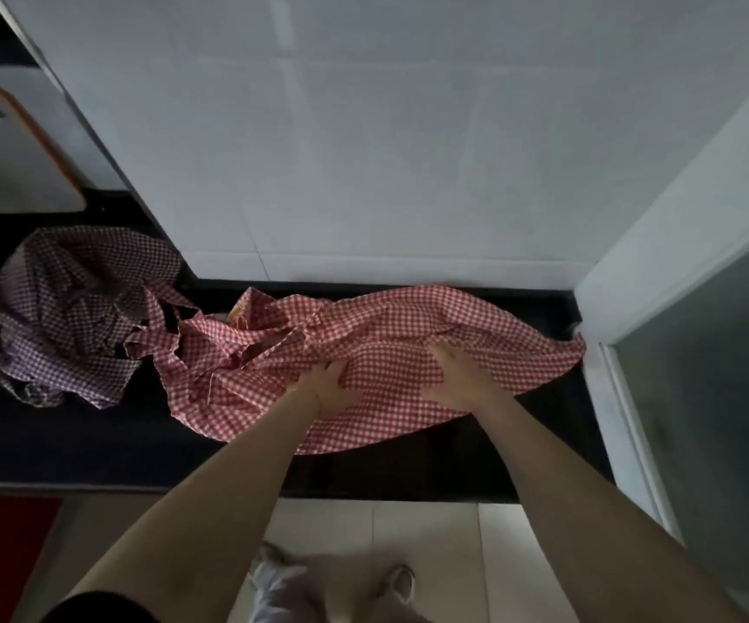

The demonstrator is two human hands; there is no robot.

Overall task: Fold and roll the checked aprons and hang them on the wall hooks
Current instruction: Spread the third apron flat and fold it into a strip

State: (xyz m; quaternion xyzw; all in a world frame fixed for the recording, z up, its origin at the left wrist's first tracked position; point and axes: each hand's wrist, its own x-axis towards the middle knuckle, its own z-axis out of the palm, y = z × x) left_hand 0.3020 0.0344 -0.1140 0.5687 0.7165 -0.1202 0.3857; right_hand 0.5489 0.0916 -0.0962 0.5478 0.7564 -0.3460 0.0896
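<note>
A red-and-white checked apron [408, 326] lies spread and wrinkled across the black countertop [93, 442], its straps tangled at its left end. My left hand [334, 388] lies on the cloth near its middle, fingers bunching a fold. A little to the right, my right hand [458, 375] presses flat on the fabric with fingers spread. A purple-and-white checked apron [67, 308] sits crumpled in a heap at the left of the counter. No wall hooks are in view.
A white tiled wall [408, 128] rises behind the counter. A frosted glass door with a white frame [700, 353] stands at the right. A white cutting board with an orange rim [13, 150] leans at the far left. Below are floor tiles, a red mat [4, 541] and my shoes.
</note>
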